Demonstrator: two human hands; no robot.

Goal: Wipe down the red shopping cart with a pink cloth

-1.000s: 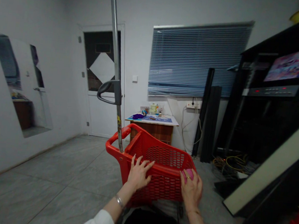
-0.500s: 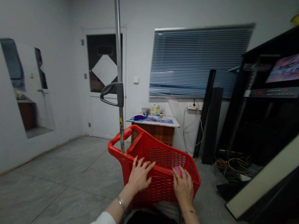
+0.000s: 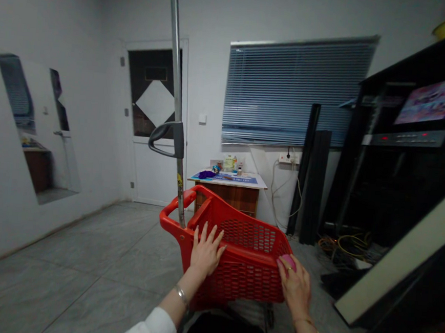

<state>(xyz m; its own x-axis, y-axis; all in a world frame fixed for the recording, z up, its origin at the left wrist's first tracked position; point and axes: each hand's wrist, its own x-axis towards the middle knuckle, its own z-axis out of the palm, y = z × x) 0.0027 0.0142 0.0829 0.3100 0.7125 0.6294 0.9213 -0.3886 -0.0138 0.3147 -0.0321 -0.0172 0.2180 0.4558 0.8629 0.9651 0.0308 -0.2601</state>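
Observation:
A red plastic shopping cart point(image 3: 236, 280) with slotted basket walls stands right in front of me. My left hand point(image 3: 205, 252) lies on the cart's near top rim, fingers spread, holding nothing. At the right front corner of that rim, my right hand point(image 3: 296, 288) has its fingers closed around a small pink pad point(image 3: 289, 262), which looks like a sponge; much of it is hidden by the fingers. The pad is against or very near the rim. A metal pole point(image 3: 177, 81) with a grey handle point(image 3: 166, 139) rises at the cart's push-bar end.
Behind the cart, a small wooden cabinet point(image 3: 225, 197) carries bottles and a purple cloth point(image 3: 207, 175). A dark rack point(image 3: 382, 189) with a screen point(image 3: 436, 98) and a leaning pale board point(image 3: 396, 262) stand on the right. Loose cables point(image 3: 349, 246) lie on the floor. A mirror point(image 3: 36, 131) hangs left.
My right hand has slid right along the near rim with the pink pad, from mid-right to the corner. My left hand stays on the rim, its fingers slightly higher.

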